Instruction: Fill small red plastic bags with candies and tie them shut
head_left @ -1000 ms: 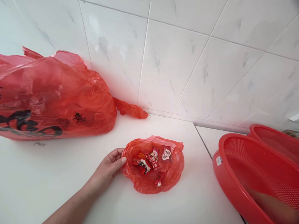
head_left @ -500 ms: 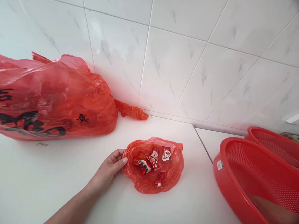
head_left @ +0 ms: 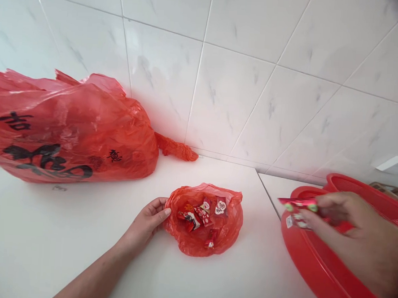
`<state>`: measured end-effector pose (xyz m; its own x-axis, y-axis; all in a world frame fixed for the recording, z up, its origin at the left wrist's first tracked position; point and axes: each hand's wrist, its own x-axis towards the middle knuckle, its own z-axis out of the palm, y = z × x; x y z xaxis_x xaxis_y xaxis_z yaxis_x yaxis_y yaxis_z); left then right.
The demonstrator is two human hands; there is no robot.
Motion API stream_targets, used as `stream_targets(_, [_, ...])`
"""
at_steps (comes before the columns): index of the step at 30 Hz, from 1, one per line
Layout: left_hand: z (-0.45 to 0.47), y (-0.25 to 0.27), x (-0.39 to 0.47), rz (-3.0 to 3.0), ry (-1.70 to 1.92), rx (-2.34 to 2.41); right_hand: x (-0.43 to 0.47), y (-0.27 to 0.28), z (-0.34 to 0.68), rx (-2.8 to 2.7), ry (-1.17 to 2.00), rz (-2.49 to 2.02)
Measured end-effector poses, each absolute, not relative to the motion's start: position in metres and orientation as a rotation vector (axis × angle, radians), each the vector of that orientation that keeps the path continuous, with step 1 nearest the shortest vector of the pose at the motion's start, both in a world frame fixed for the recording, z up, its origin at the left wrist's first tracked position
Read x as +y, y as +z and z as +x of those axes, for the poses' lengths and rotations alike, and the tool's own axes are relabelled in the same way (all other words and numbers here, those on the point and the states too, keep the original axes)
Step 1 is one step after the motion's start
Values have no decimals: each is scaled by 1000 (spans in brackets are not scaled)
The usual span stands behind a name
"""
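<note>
My left hand (head_left: 151, 218) pinches the left rim of a small red plastic bag (head_left: 225, 245), which stands with its mouth rolled open on the white table. Inside the bag lie several wrapped candies (head_left: 203, 214) in red and white wrappers. At the right, my right hand (head_left: 351, 239) holds red candy packets (head_left: 298, 207) between thumb and fingers, over the rim of a red plastic basket (head_left: 308, 263). One packet shows pale green marks; a second seems to sit beneath it, though blur keeps me from telling the exact number.
A large red plastic bag (head_left: 85, 137) with black characters fills the left, against the tiled wall (head_left: 232, 101). A twisted piece of red plastic (head_left: 178, 150) lies beside it. Another red basket (head_left: 348, 183) stands behind the nearer one. A seam crosses the white table (head_left: 137, 271).
My right hand has risen out of the near red basket with candy packets in its fingers. My left hand keeps its hold on the small bag. The view has shifted slightly.
</note>
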<state>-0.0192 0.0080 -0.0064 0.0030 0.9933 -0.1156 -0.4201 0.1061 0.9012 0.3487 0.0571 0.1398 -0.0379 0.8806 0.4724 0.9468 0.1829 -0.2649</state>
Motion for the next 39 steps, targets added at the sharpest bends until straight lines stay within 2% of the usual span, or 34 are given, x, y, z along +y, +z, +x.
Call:
stream_targets(6, [-18, -8, 7, 782, 1353, 906, 52, 135, 237, -2255, 208, -1374])
stream_targets(16, [-19, -8, 9, 770, 1336, 917, 79, 89, 253, -2715, -13, -1162])
stream_targets(21, [-20, -4, 11, 768, 1333, 942, 83, 68, 268, -2788, -143, -1312])
stream_targets(24, [-23, 9, 18, 787, 1323, 1037, 89, 69, 271, -2690, -125, -1486])
stream_targets(30, [-21, 41, 32, 934, 1235, 1213, 91, 69, 271, -2560, 255, -1400])
stream_targets(35, [-23, 51, 34, 976, 1209, 1282, 95, 67, 275, -2405, 212, -1601])
stream_targets(39, [-31, 76, 39, 977, 1450, 1286, 95, 96, 278, -1735, 146, -1390])
